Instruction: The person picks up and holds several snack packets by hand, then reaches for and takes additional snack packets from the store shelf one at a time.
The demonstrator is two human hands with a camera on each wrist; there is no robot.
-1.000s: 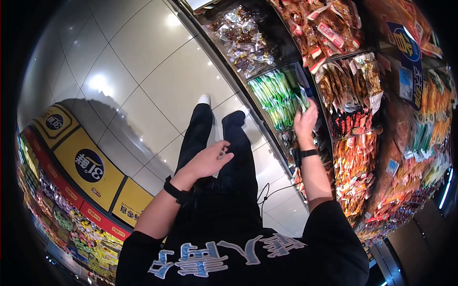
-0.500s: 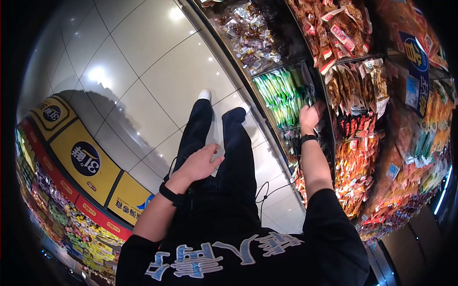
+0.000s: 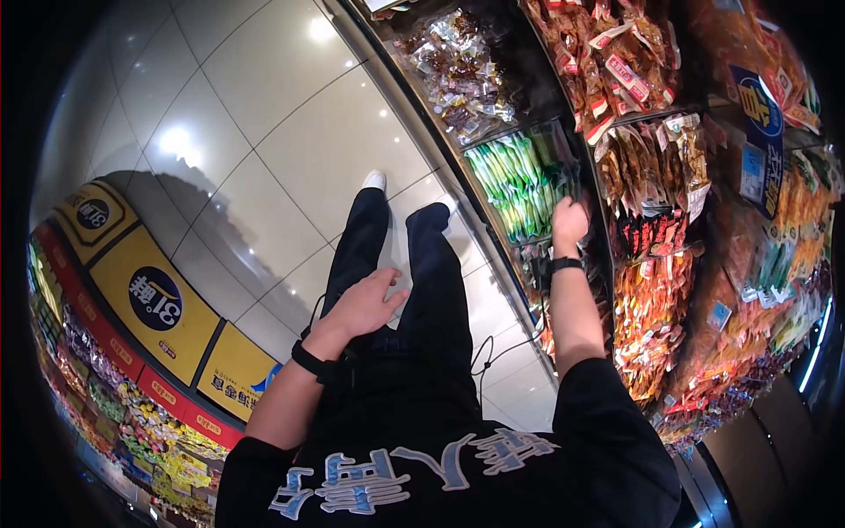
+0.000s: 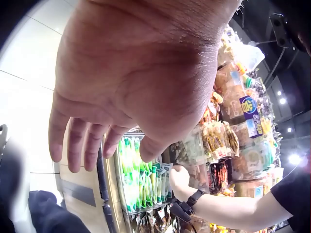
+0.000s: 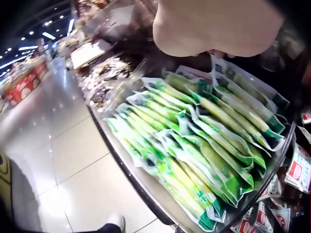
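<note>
Green-and-white packets [image 5: 194,145], long and slim with see-through fronts, stand in a tight row in a clear-walled bin [image 5: 146,187]. My right hand [image 3: 570,220] is at the bin's right end, fingers curled. In the right wrist view its fingertips pinch the upper end of a green packet [image 5: 245,104], with most of the fingers hidden behind the palm. The same hand shows beside the packets in the left wrist view. My left hand [image 3: 370,302] hangs over the thighs, holding nothing, its fingers loosely extended and palm visible in the left wrist view [image 4: 131,73].
Small wrapped snacks [image 3: 458,75] fill the bin beyond; brown packets [image 3: 647,163] and red bags [image 3: 656,299] rise on tiers to the right. A yellow-fronted display [image 3: 158,295] stands left, across the tiled floor [image 3: 290,114]. A black cable [image 3: 506,346] hangs near the right arm.
A second ago the right hand held a green packet raised above the row. It has since lowered to the bin's right end, its fingers curling. The left hand has shifted slightly left.
</note>
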